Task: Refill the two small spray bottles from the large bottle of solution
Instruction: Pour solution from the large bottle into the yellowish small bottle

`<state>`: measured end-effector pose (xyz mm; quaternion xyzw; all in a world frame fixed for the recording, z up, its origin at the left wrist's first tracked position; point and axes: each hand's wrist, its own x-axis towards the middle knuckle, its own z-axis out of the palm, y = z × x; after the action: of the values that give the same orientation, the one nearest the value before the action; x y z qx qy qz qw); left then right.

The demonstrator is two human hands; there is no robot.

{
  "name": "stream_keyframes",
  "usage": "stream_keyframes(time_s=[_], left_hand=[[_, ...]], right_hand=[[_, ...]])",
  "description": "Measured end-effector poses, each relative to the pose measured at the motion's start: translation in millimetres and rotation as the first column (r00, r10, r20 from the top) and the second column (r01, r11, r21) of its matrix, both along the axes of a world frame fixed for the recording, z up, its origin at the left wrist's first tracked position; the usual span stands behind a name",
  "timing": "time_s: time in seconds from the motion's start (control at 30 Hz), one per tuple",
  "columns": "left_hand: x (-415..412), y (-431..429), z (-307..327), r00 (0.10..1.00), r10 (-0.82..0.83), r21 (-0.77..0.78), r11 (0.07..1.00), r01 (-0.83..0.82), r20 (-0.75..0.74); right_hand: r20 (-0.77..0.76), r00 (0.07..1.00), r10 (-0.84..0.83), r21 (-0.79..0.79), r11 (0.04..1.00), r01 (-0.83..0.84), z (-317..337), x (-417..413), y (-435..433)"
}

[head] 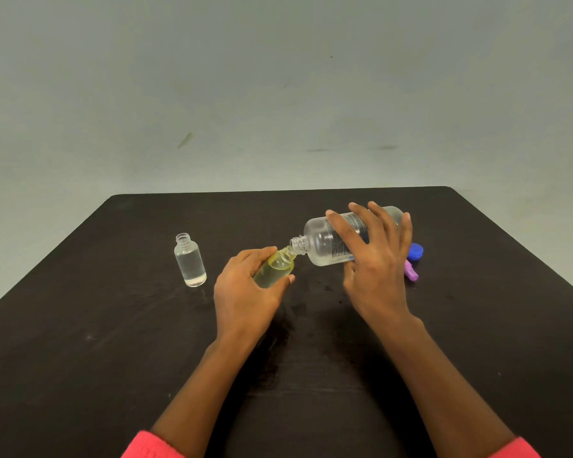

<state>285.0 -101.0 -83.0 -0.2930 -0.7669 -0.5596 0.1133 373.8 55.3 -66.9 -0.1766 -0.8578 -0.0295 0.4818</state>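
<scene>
The matte black table (113, 325), rounded at its far corners, spreads wide on all sides of the hands. The right hand (377, 259) grips the clear large bottle (318, 239), tipped sideways at right of centre, its threaded mouth meeting the neck of the yellowish small bottle (277, 267), which the left hand (245, 292) clasps. The clear small bottle (190, 261) stands uncapped and nearly full, apart at left. A blue cap (415, 252) lies behind the right hand.

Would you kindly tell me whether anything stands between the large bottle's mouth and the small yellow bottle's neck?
Nothing visible does. The large bottle, tilted in the right hand, has its open mouth at the open neck of the small yellow bottle that the left hand holds. The blue cap lies beyond the right hand.
</scene>
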Motion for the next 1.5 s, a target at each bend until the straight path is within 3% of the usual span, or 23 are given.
stream_keyframes(time_s=[1.5], left_hand=[[1.9,-0.2,1.8,1.0,0.003,-0.008,1.0,-0.003,0.015]], right_hand=[[0.005,1.0,0.001,0.01,1.0,-0.001,0.6,0.4,-0.1]])
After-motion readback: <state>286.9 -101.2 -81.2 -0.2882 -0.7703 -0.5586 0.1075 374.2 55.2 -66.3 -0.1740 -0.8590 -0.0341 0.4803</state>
